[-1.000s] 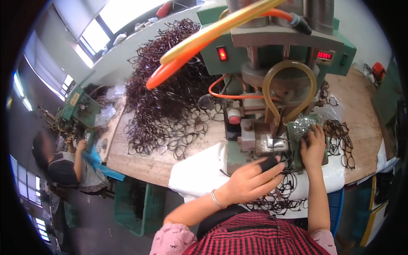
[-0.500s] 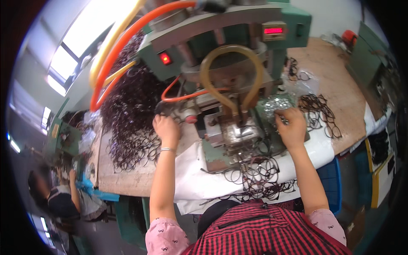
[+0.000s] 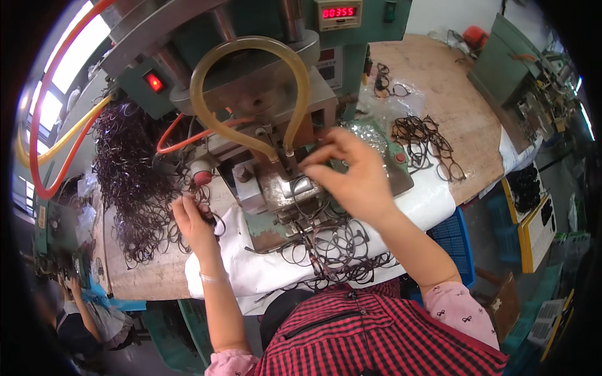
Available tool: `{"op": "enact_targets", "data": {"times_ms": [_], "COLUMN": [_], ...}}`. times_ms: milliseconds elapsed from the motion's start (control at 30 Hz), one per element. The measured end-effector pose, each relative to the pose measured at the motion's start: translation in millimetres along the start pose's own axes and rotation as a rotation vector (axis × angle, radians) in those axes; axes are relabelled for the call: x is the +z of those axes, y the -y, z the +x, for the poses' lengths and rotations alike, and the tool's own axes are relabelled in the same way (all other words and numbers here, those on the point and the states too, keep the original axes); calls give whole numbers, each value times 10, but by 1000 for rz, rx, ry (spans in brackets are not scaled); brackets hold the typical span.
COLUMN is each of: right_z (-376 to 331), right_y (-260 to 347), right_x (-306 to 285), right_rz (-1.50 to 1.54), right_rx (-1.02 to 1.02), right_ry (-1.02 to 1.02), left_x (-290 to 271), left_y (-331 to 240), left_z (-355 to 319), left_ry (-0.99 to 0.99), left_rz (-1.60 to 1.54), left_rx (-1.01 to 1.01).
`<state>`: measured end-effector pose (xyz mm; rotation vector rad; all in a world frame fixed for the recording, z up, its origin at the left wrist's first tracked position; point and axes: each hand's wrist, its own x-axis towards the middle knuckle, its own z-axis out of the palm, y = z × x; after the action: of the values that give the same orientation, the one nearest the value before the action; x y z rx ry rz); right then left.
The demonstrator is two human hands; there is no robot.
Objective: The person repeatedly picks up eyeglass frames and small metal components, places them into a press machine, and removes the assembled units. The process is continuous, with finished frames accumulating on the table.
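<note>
My left hand [image 3: 194, 220] is closed on a dark eyeglass frame [image 3: 219, 227] over the white cloth, beside the pile. One rim loop of it sticks out past my fingers. My right hand [image 3: 354, 175] reaches over the press's metal fixture [image 3: 279, 188]. Its thumb and forefinger come together at the fixture, near the tube ends; what they pinch is too blurred to make out. A yellowish hose [image 3: 251, 44] arches above the fixture. Several dark eyeglass frames [image 3: 338, 247] lie in a heap at the press's front edge, over the white cloth [image 3: 219, 266].
A large pile of dark frames [image 3: 125, 163] covers the left of the table. More frames [image 3: 433, 141] lie at right, near a red push button [image 3: 400, 158]. Another red button [image 3: 202, 177] stands left of the fixture. A blue crate [image 3: 454, 244] is below right; another person [image 3: 78, 313] sits far left.
My right hand has gone from the right button area to the fixture. My left hand has come back toward me from beside the left button and now holds a frame. The view has shifted.
</note>
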<state>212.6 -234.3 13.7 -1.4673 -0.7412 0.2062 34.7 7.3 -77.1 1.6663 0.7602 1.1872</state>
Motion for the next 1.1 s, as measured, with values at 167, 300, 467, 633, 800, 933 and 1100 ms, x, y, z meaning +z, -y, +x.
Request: {"op": "enact_targets", "data": {"times_ms": [167,300,467,633,800,933,1100], "right_z": [-21,-18,-180,-201,-160,13,-32], "right_y": [-50,27,49,-428,-957,-856,-958], "right_x": [54,189,248,-468,-767,-721,-717], "right_rz": [11,432,326,-935,-1078,-804,-538], "right_rx": [4,209,113,-224,-162,1,9], "right_ry": [3,69,25,-111,-159,-235,-318], "left_x": [75,270,441,172,531,673,670], "left_y": [-1017,-1692,-1579,-1600,-1671,-1676,-1578], "left_z": [-367,-98,-58,-617,-721,-755,-809], "left_ry": [74,210,164,754,988,881,851], "left_rz": [-427,-173,-321,-318,-506,-533,-589], "left_rx": [-21,553,582,-44,-938,-1007,-1019]}}
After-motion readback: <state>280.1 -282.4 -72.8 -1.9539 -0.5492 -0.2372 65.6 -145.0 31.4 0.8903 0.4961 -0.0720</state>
